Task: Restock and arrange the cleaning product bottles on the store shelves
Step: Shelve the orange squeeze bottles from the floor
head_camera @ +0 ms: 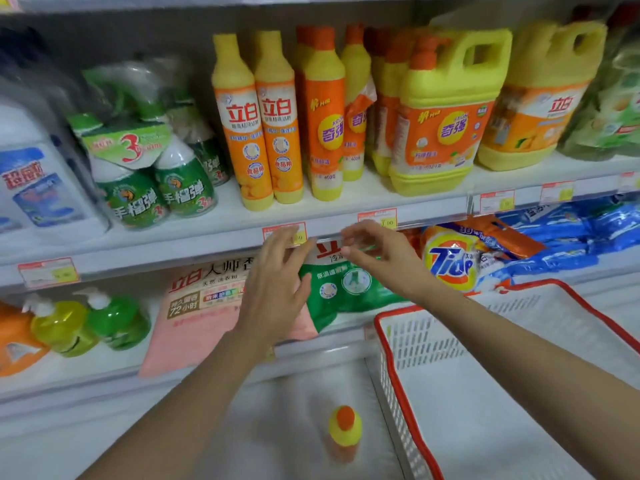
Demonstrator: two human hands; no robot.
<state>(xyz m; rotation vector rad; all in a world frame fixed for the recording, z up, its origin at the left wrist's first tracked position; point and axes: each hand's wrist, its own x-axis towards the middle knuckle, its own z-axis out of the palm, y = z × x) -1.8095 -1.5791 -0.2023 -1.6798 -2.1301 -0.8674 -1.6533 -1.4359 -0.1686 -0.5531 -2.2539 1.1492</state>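
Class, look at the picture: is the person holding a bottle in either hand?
No: the left hand and right hand are both open and empty below the shelf edge, while the orange-capped bottle stands alone lower down.

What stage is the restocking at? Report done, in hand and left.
Done: orange and yellow dish soap bottles stand in rows on the upper shelf, and the white basket looks empty. In hand: nothing; the left hand and right hand are both open and blurred, in front of that shelf's edge. Left: one orange-capped bottle stands alone below, not yet shelved.
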